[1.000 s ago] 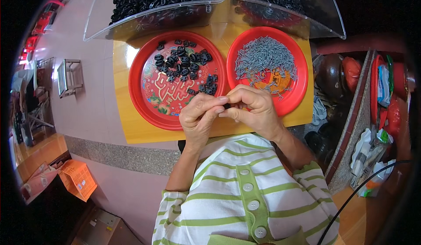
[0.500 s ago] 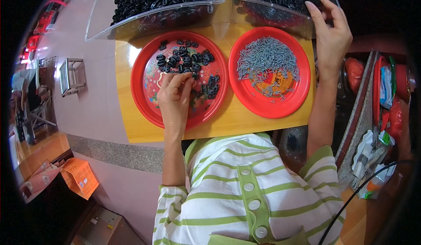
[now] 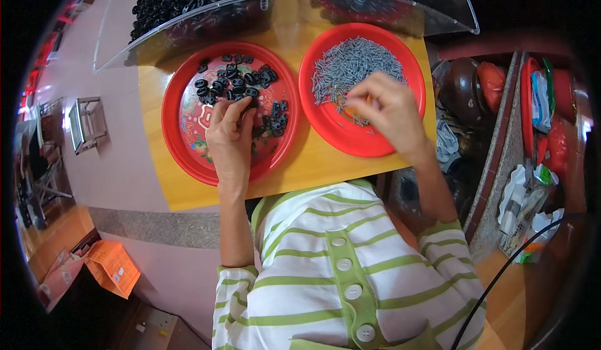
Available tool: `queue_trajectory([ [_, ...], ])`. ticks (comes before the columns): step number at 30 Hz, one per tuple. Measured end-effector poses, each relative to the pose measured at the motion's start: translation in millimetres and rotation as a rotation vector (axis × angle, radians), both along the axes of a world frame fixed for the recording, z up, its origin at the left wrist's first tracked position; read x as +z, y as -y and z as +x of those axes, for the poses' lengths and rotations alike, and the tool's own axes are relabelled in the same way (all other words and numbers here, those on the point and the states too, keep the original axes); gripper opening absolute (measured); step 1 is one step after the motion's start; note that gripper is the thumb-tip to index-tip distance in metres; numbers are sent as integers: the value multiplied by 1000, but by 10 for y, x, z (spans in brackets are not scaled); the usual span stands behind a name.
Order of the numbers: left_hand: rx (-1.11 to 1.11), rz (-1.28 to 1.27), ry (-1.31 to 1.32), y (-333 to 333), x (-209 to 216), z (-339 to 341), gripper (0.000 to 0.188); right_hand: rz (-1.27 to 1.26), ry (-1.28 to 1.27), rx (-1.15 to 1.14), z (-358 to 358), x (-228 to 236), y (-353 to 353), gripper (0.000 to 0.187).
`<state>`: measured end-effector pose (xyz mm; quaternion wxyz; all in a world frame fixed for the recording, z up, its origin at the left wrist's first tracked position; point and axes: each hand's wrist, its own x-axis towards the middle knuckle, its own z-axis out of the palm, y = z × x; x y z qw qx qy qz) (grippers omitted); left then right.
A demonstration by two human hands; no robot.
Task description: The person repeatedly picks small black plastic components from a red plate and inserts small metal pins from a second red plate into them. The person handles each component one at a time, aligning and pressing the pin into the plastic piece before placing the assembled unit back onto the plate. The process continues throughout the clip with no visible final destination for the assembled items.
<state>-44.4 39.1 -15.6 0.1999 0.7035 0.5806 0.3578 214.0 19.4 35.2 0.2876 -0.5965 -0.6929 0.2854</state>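
Note:
Over the red patterned tray (image 3: 173, 140) on the left, my left hand (image 3: 230, 140) is closed in a pinch. Black plastic pieces (image 3: 235, 82) with two holes lie in that tray. A dark piece shows right at my left fingertips; whether it is held or lies behind them is unclear. My right hand (image 3: 395, 113) is over the near right part of the red plate (image 3: 325, 121), its thumb and fingers drawn together and slightly blurred. Anything between them is too small to make out. Thin grey metal screws (image 3: 357, 62) are heaped in this plate.
Two clear plastic bins stand behind, the left bin (image 3: 188, 32) piled with black pieces, the right bin (image 3: 375, 9) holding fewer. Both red dishes rest on a yellow tabletop (image 3: 181, 190). A metal stool (image 3: 86, 124) stands on the floor at left. Shelves with bags (image 3: 541, 118) are at right.
My right hand has come from the right bin down to the screw plate. My left hand stays pinched over its tray. The whole view has shifted a little.

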Motion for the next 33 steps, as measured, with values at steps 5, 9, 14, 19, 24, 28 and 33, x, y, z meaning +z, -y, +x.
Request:
queue_trajectory([
  [5, 24, -19, 70, 26, -14, -1, 14, -49, 86, 26, -97, -270, 277, 10],
  [9, 31, -102, 88, 39, 4, -17, 12, 49, 187, 30, -122, -299, 291, 11],
  [14, 13, -44, 147, 131, 140, 31, 8, 106, 291, 105, -155, -303, 314, 10],
  [19, 59, -539, 1025, 300, 71, 10, 13, 108, 407, 132, -212, -261, 349, 11],
  [24, 60, -685, 1343, 339, 159, 90, 15, 84, 412, 128, -223, -271, 306, 13],
  [28, 20, -713, 1377, 364, 136, 93, 15, 29, 235, 89, -234, -246, 270, 13],
  [33, -16, -742, 1300, 367, 138, 158, 13, -93, -212, 22, -322, -200, 234, 10],
])
